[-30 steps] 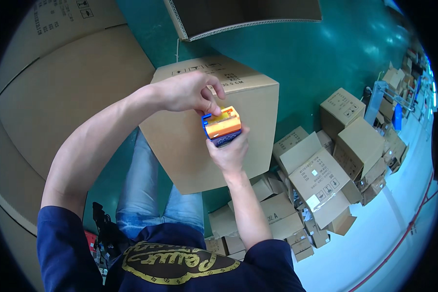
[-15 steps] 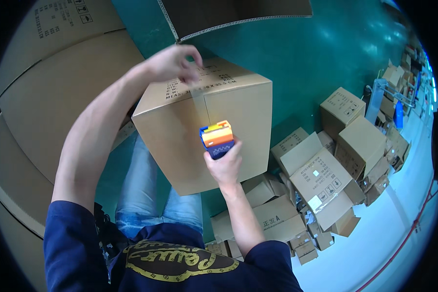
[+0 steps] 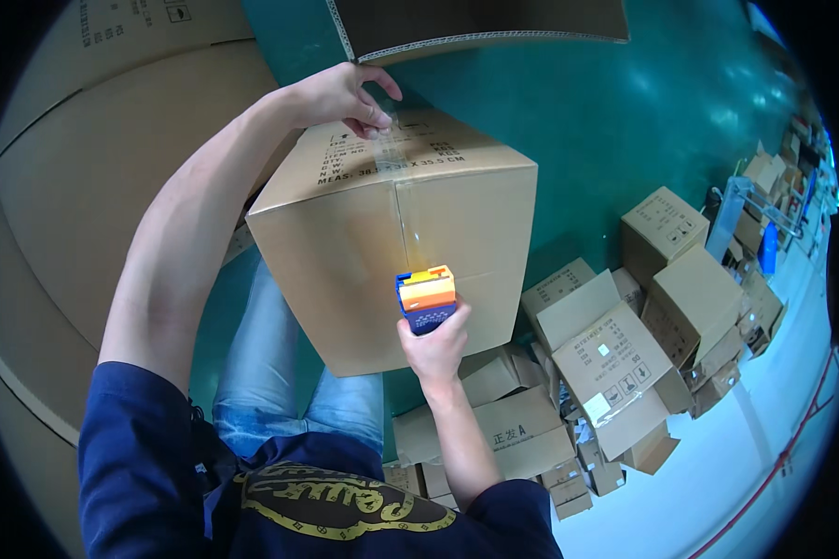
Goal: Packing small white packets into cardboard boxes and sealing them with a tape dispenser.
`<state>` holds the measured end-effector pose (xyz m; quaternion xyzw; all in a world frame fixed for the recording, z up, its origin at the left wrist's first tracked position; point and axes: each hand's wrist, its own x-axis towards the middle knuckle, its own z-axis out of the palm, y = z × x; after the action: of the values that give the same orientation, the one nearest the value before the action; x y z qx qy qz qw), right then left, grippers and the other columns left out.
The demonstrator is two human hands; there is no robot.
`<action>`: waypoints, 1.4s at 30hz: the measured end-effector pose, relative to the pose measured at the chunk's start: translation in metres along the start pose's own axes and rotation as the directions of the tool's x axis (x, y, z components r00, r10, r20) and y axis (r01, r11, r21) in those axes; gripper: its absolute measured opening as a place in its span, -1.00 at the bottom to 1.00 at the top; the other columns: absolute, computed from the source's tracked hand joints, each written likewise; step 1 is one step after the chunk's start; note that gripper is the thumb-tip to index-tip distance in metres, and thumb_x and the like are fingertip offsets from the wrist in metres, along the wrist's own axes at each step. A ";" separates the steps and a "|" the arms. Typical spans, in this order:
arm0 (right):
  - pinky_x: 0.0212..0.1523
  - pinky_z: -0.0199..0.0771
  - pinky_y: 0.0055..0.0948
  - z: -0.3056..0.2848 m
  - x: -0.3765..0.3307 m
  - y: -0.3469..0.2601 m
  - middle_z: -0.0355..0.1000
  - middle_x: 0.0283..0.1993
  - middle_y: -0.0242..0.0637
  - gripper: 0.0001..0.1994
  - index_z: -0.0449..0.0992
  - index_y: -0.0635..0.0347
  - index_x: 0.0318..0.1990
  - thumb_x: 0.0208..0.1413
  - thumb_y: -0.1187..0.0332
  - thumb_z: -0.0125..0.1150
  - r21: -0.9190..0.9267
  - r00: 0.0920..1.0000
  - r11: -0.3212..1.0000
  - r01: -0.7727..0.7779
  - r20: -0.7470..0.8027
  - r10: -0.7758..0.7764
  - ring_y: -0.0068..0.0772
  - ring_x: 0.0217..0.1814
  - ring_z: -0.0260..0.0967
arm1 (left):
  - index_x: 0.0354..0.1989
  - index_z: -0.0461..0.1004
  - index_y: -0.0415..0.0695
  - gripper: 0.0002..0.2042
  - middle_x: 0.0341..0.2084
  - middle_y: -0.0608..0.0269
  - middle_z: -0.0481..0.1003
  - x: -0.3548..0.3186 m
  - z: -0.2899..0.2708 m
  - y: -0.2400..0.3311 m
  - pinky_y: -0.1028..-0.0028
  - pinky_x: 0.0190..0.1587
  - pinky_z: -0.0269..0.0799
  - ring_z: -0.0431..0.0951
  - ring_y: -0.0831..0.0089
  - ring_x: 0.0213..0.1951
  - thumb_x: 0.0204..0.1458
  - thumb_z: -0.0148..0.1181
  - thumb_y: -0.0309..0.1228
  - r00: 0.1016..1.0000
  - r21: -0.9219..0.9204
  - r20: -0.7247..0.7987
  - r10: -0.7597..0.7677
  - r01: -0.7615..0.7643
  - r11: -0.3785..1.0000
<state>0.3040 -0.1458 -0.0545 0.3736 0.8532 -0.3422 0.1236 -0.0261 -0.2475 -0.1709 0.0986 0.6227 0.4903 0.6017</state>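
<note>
In front of me stands a closed cardboard box (image 3: 336, 279), its upper flaps meeting at a seam. A strip of clear packing tape (image 3: 396, 173) lies along that seam and bends over the edge onto the side facing me. At the strip's far end is my left hand (image 3: 350, 98), thumb and lower fingers closed at the tape, index finger raised. My right hand (image 3: 435, 352) grips a blue, orange and yellow tape dispenser (image 3: 427, 300) against the facing side. From the dispenser the tape stretches up to the box edge.
Beyond the box is an open carton (image 3: 485, 20). Large cartons (image 3: 130, 140) stack up at my left. To the right, several cardboard boxes (image 3: 615, 359) lie heaped on the floor, with a blue metal frame (image 3: 729, 216) behind them.
My right hand has moved the dispenser down the facing side, drawing out more tape. My left hand has shifted slightly up and away from me, and the tape now lies along the seam.
</note>
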 end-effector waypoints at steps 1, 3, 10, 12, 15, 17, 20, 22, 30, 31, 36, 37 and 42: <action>-0.19 0.52 -0.14 0.000 0.003 -0.002 0.45 -0.23 0.05 -0.36 0.19 0.29 0.00 -0.25 0.42 0.44 0.010 0.999 0.999 -0.035 0.029 0.035 0.14 -0.21 0.50 | 0.08 0.31 -0.31 -0.58 -0.42 0.10 0.60 0.000 -0.002 -0.005 0.52 -0.23 0.60 0.60 0.49 -0.43 0.07 0.27 -0.50 1.000 -0.001 -0.009 -0.005 0.005 1.000; -0.19 0.52 -0.12 0.001 0.004 -0.003 0.45 -0.23 0.05 -0.36 0.19 0.29 0.00 -0.26 0.41 0.44 0.021 0.996 0.998 -0.064 0.068 0.063 0.15 -0.21 0.50 | 0.10 0.29 -0.34 -0.56 -0.41 0.09 0.60 0.000 -0.005 -0.015 0.50 -0.21 0.61 0.61 0.47 -0.40 0.06 0.27 -0.51 0.999 -0.044 0.023 -0.047 0.048 0.998; -0.23 0.49 -0.07 0.000 0.004 0.004 0.44 -0.27 0.03 -0.38 0.18 0.27 -0.02 -0.26 0.40 0.41 -0.064 0.998 0.996 -0.067 0.012 0.068 0.19 -0.24 0.48 | 0.12 0.29 -0.40 -0.53 -0.38 0.07 0.59 -0.031 -0.003 0.016 0.50 -0.25 0.60 0.61 0.47 -0.37 0.07 0.28 -0.50 1.000 -0.095 -0.008 0.007 -0.007 0.995; -0.25 0.48 -0.05 -0.003 0.006 0.009 0.43 -0.30 0.02 -0.39 0.17 0.28 -0.03 -0.26 0.41 0.40 0.012 0.999 0.999 -0.041 -0.016 0.041 0.20 -0.26 0.47 | 0.10 0.30 -0.37 -0.55 -0.38 0.08 0.59 -0.035 0.004 0.018 0.51 -0.26 0.58 0.59 0.50 -0.39 0.07 0.28 -0.49 0.999 -0.112 -0.049 0.013 -0.019 0.994; -0.25 0.48 -0.06 0.000 0.012 -0.003 0.42 -0.30 0.02 -0.39 0.17 0.28 -0.04 -0.27 0.41 0.40 -0.051 0.995 0.995 -0.083 0.047 0.086 0.20 -0.27 0.47 | 0.03 0.34 -0.28 -0.62 -0.39 0.11 0.59 -0.030 0.004 -0.012 0.55 -0.29 0.54 0.53 0.58 -0.43 0.07 0.29 -0.47 0.985 -0.177 -0.169 -0.040 0.009 0.984; -0.23 0.48 -0.07 0.003 0.012 -0.004 0.42 -0.28 0.03 -0.39 0.18 0.29 -0.03 -0.26 0.42 0.40 -0.052 0.999 0.998 -0.034 0.028 0.036 0.19 -0.26 0.47 | -0.04 0.34 -0.23 -0.67 -0.38 0.16 0.59 -0.016 0.006 -0.030 0.56 -0.30 0.52 0.49 0.61 -0.44 0.08 0.30 -0.46 0.988 -0.452 -0.115 -0.100 0.038 0.891; -0.22 0.49 -0.07 0.004 0.013 -0.008 0.43 -0.27 0.04 -0.39 0.18 0.29 -0.03 -0.26 0.42 0.40 -0.063 0.996 0.995 -0.077 0.043 0.080 0.18 -0.24 0.47 | -0.10 0.31 -0.19 -0.70 -0.37 0.19 0.57 0.002 0.006 -0.039 0.57 -0.30 0.50 0.48 0.59 -0.43 0.07 0.30 -0.48 0.984 -0.482 -0.090 -0.155 0.093 0.871; -0.23 0.49 -0.08 0.005 0.014 -0.012 0.43 -0.27 0.04 -0.40 0.19 0.29 -0.03 -0.25 0.42 0.40 -0.055 0.996 0.996 -0.072 0.046 0.074 0.18 -0.24 0.48 | -0.11 0.30 -0.18 -0.70 -0.36 0.20 0.56 0.013 0.005 -0.041 0.56 -0.30 0.50 0.48 0.58 -0.43 0.06 0.31 -0.50 0.980 -0.480 -0.082 -0.180 0.120 0.869; -0.25 0.50 -0.07 0.003 0.014 -0.014 0.45 -0.29 0.05 -0.39 0.18 0.29 -0.03 -0.24 0.42 0.41 -0.101 0.991 0.989 -0.112 0.065 0.119 0.21 -0.26 0.48 | -0.36 0.40 -0.16 -0.81 -0.50 0.25 0.51 0.046 0.015 -0.113 0.48 -0.36 0.50 0.55 0.50 -0.40 -0.08 0.29 -0.65 0.965 -0.005 -0.258 0.039 -0.042 0.999; -0.25 0.50 -0.05 0.003 0.014 -0.014 0.45 -0.29 0.05 -0.39 0.18 0.29 -0.02 -0.24 0.41 0.41 -0.107 0.989 0.988 -0.114 0.078 0.122 0.22 -0.26 0.48 | -0.40 0.42 -0.13 -0.81 -0.49 0.27 0.51 0.044 -0.002 -0.135 0.43 -0.28 0.48 0.54 0.46 -0.37 -0.16 0.31 -0.63 0.963 0.127 -0.263 -0.064 0.100 0.987; -0.21 0.50 -0.05 0.000 0.017 -0.012 0.44 -0.23 0.08 -0.37 0.18 0.28 0.01 -0.24 0.40 0.41 -0.112 0.989 0.988 -0.109 0.089 0.119 0.21 -0.21 0.47 | -0.16 0.44 -0.22 -0.73 -0.26 0.12 0.54 0.016 -0.009 -0.136 0.40 0.00 0.42 0.54 0.37 -0.16 0.04 0.27 -0.34 0.919 0.057 -0.346 -0.189 0.221 0.974; -0.20 0.50 -0.06 -0.003 0.017 -0.011 0.44 -0.22 0.08 -0.37 0.19 0.28 0.01 -0.24 0.39 0.42 -0.098 0.988 0.988 -0.122 0.083 0.130 0.20 -0.20 0.47 | -0.06 0.44 -0.23 -0.67 -0.16 0.08 0.54 0.015 0.001 -0.114 0.38 0.08 0.39 0.52 0.35 -0.06 0.12 0.20 -0.25 0.858 0.016 -0.483 -0.177 0.210 0.977; -0.19 0.51 -0.07 0.003 0.018 -0.014 0.44 -0.19 0.07 -0.36 0.19 0.26 0.01 -0.24 0.39 0.43 -0.064 0.982 0.988 -0.143 0.119 0.150 0.18 -0.18 0.48 | 0.27 0.25 -0.11 -0.34 0.17 0.13 0.38 0.017 0.028 -0.067 0.33 0.24 0.25 0.38 0.31 0.18 0.23 -0.19 0.19 0.928 0.210 -0.343 -0.149 0.230 0.950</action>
<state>0.2816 -0.1447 -0.0582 0.4099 0.8234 -0.3309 0.2111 0.0248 -0.2545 -0.2253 0.0300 0.7753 0.3579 0.5196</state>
